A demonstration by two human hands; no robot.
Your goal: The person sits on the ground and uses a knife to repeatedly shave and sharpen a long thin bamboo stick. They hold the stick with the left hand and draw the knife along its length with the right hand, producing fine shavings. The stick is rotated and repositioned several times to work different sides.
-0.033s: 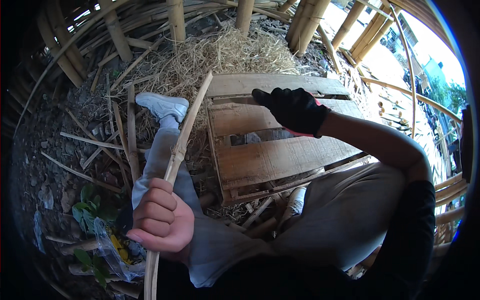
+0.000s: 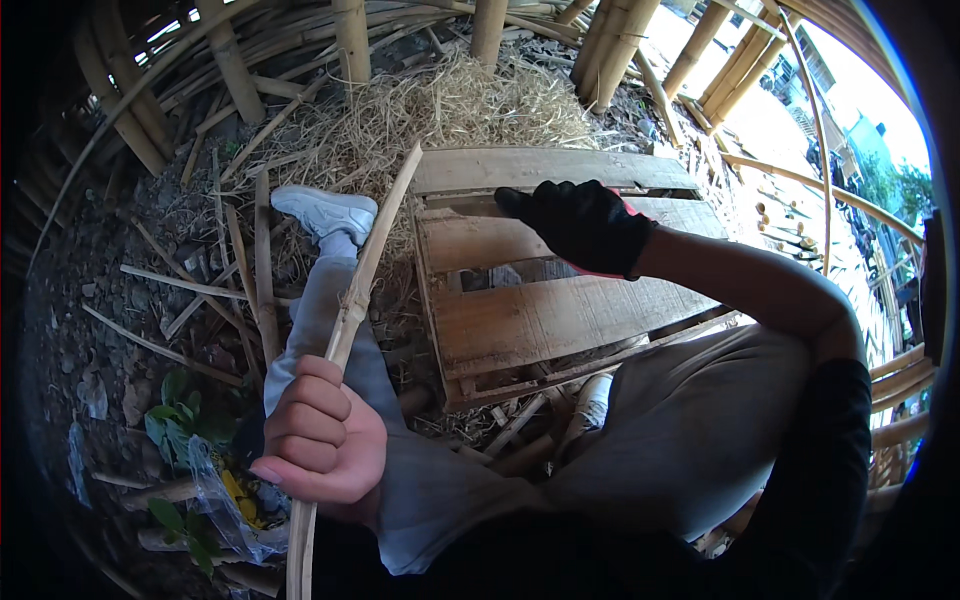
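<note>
A long split bamboo strip (image 2: 372, 255) stands slanted in front of me, its pale tip up by the slatted wooden platform and its lower end running out of the picture. My left hand (image 2: 318, 435), bare, is closed around its lower part. Over the platform (image 2: 530, 330), at its upper slats, my right hand (image 2: 580, 222) wears a black glove with a red edge. Its fingers are curled and the thumb stretches left, toward the strip. Whatever those fingers may hold is hidden.
Dry shavings (image 2: 450, 110) are heaped behind the platform. Bamboo posts (image 2: 352, 45) stand at the back. Loose strips (image 2: 262, 270) lie on the ground at left, near a clear plastic bag (image 2: 225, 500). My white shoe (image 2: 325, 210) rests left of the platform.
My gloved right hand has shifted slightly left. The bamboo strip and my left hand have moved a very little to the left too.
</note>
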